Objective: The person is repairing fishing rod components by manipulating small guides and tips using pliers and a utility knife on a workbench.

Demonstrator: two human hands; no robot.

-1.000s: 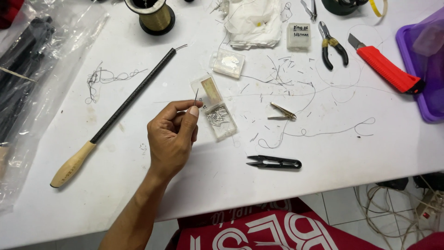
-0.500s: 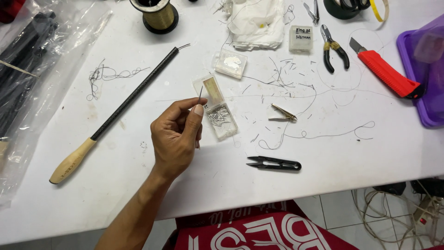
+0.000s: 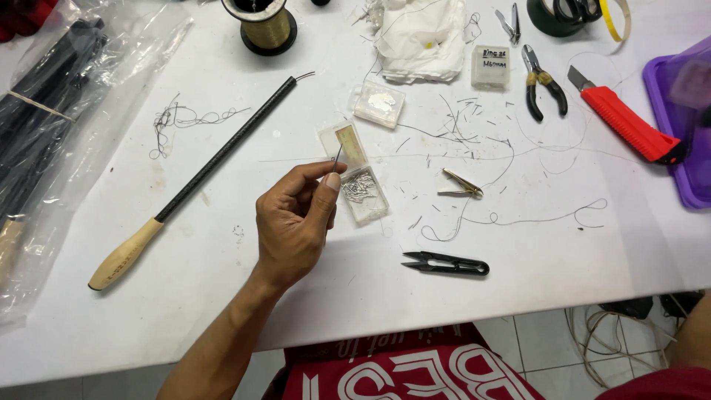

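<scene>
I see the left hand (image 3: pixel 296 222) raised over the white worktop (image 3: pixel 222 296), its thumb and forefinger pressed together on a small thin metal piece (image 3: pixel 338 154) that stands up from the fingertips. The grip is pinched shut on that piece. The right hand is out of view.

Just right of the fingertips lies an open clear plastic box (image 3: pixel 355 174). Its near half holds a heap of small silver metal parts (image 3: pixel 359 187); its far half shows a tan insert.

Position of surrounding items:
- A long black rod with a pale wooden handle (image 3: pixel 200 174) lies diagonally to the left of the hand, handle end nearest.
- A tangle of dark wire (image 3: pixel 178 118) lies to the far left of the rod.
- Black thread snips (image 3: pixel 446 264) lie near and to the right of the hand.
- A small brass clip (image 3: pixel 461 185) lies right of the box, among cut wire scraps.
- A second small clear box (image 3: pixel 379 104) lies farther away.
- A spool of gold thread (image 3: pixel 265 26) stands at the far edge.
- Pliers (image 3: pixel 542 87) and a red utility knife (image 3: pixel 626 126) lie at the far right, next to a purple tray (image 3: pixel 674 111).
- Plastic bags (image 3: pixel 59 111) cover the left side.
</scene>
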